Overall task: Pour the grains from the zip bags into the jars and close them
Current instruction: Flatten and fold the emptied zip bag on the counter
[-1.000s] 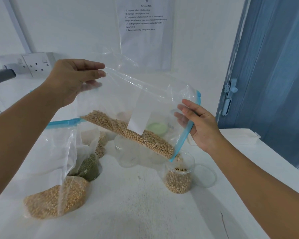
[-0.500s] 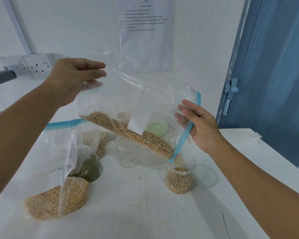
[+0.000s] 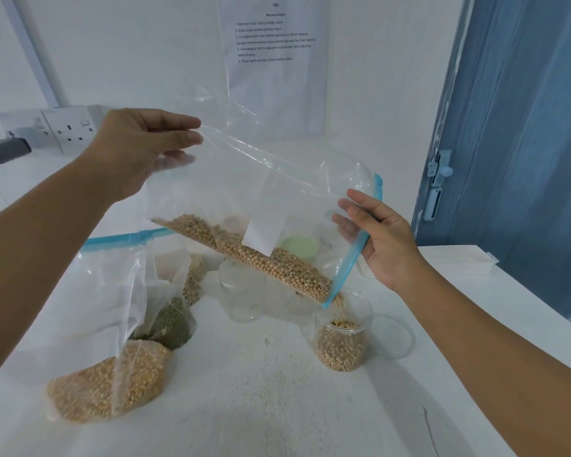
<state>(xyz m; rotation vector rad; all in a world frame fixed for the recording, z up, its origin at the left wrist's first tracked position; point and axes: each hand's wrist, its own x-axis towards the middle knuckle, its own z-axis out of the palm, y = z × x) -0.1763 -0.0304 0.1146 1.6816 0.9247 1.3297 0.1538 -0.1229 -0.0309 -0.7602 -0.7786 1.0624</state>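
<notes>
Empty jars (image 3: 244,291) behind the tilted zip bag (image 3: 261,199) — blurred, count unclear. Left hand (image 3: 136,150) pinches its far corner; right hand (image 3: 379,239), fingers together, grips the zip edge above one jar (image 3: 342,334) — three further bags (image 3: 106,374) left.

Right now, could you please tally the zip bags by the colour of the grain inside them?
Bag of beige beans, tipped over the jar: 1
Bag of golden grains: 1
Bag of dark green grains: 1
Bag of pale brown grains, partly hidden: 1
Total: 4 bags
</notes>
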